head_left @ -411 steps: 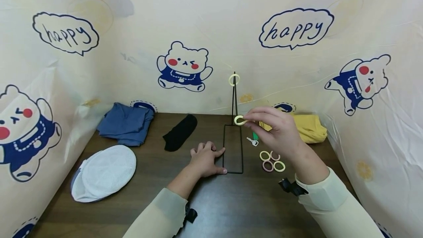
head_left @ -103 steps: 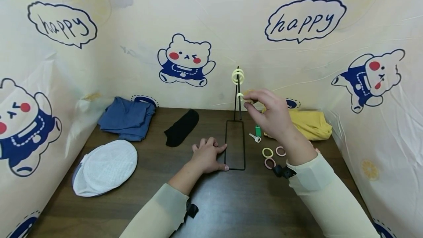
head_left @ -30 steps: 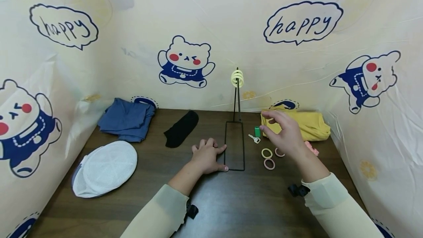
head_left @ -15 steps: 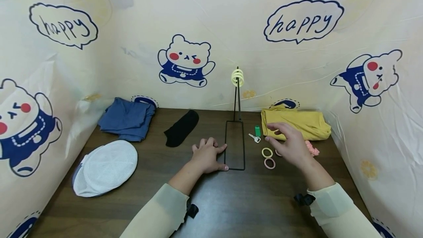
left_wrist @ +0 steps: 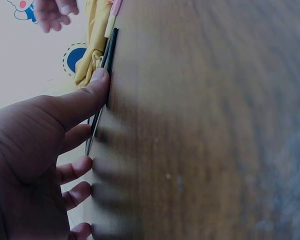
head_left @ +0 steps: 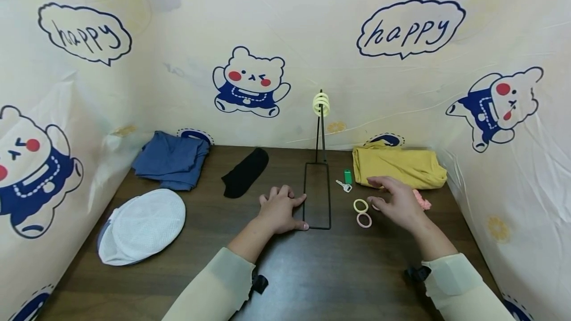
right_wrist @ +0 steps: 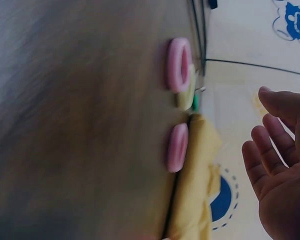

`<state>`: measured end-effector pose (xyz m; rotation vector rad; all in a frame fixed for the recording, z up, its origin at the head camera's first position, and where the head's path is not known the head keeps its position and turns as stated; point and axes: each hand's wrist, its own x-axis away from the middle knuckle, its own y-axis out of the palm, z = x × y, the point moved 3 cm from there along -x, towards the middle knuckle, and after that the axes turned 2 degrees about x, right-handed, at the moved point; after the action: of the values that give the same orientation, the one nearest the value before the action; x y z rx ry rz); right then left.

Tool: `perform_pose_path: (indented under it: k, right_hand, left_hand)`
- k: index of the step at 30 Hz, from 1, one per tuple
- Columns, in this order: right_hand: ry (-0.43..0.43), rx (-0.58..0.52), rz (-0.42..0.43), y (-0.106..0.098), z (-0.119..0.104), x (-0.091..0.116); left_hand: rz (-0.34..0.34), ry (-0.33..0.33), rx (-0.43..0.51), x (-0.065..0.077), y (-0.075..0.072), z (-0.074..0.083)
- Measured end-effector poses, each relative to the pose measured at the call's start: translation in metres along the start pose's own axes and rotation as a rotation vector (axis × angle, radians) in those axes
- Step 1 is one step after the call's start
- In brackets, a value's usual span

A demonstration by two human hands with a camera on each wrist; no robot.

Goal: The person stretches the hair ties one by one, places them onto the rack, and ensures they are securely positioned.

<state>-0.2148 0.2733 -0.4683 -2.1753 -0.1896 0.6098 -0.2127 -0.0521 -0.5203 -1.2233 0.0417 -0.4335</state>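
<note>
A black wire stand [head_left: 330, 197] has a flat rectangular base on the table and an upright holding pale yellow rings [head_left: 316, 105] near its top. My left hand [head_left: 278, 214] rests beside the base, its thumb and index finger touching the base's left side; the other fingers are spread on the table. On the table to the right lie a yellow ring [head_left: 355, 207] and a pink ring [head_left: 364, 226], touching. A second pink ring [right_wrist: 178, 147] is mostly hidden in the head view by my right hand [head_left: 401, 207], which hovers over it with nothing held, fingers loosely bent.
A key with a green tag [head_left: 347, 177] lies right of the stand, before a folded yellow cloth [head_left: 397, 165]. A pink scrunchie-like item [head_left: 421, 200] sits behind the right hand. At left are a black sock [head_left: 245, 173], folded blue cloth [head_left: 171, 160] and white cap [head_left: 147, 227].
Yellow rings have gone from the table and right hand onto the stand's upright. The right hand has let go, then moved back, right and down to the remaining rings. The left hand stays put.
</note>
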Motion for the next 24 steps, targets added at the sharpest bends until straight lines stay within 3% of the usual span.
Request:
perform_pose_path:
  k: [13,24]
  right_hand:
    - [0.184,0.056,-0.232,0.01,0.038,0.017]
    - [0.232,0.04,-0.313,0.012,0.051,0.017]
  left_hand:
    - [-0.002,0.006,-0.004,0.0,0.002,-0.001]
    - [-0.004,-0.003,0.0,0.001,-0.002,0.001]
